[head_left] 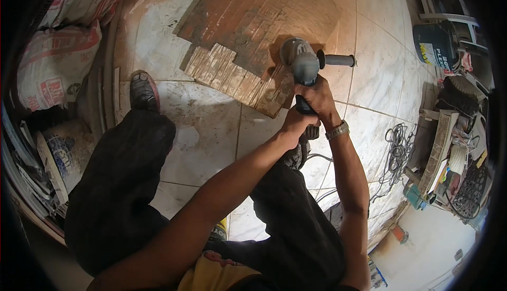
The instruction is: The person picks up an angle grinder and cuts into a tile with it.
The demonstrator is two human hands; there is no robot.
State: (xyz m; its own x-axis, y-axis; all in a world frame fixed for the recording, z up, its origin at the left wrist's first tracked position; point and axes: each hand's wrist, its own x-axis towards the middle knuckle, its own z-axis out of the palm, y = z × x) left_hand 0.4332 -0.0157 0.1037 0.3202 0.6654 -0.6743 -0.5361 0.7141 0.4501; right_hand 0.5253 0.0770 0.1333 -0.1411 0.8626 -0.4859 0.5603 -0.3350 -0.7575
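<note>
"Angle grinder (305,70), grey and black: where is it sitting?"

"Its disc end (290,51) is overlapping the right edge of the strip-faced panel (256,24), side handle (339,60) pointing outward"

"How is it being held?"

"Left hand (299,123) is gripping the rear end; right hand (319,98) is clasping the body just ahead"

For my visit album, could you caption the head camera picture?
Left hand and right hand grip an angle grinder over a rough, patterned panel on a tiled floor.
</note>
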